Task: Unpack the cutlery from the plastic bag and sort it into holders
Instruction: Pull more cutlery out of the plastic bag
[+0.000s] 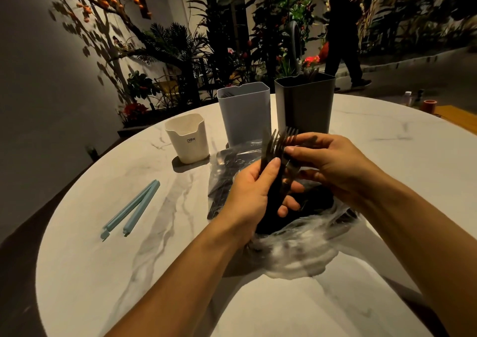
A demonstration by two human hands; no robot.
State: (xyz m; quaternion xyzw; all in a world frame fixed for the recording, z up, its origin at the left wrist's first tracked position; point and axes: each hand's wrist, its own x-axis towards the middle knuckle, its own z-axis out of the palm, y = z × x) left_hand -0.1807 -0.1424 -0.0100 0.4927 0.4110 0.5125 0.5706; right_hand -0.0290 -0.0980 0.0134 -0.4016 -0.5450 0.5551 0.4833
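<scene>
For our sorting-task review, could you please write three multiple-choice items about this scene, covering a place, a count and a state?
1. Where does the blue bag clip lie?
A. on the table left of the plastic bag
B. inside the cream holder
C. on the bag

2. How many holders stand on the table?
A. two
B. three
C. five

3. What does the left hand do?
A. lies flat on the table
B. grips a bundle of black forks
C. lifts the grey holder

Answers: 1 A, the clip lies on bare marble; 2 B, cream, light grey, dark grey; 3 B, fingers curl round the handles.
</scene>
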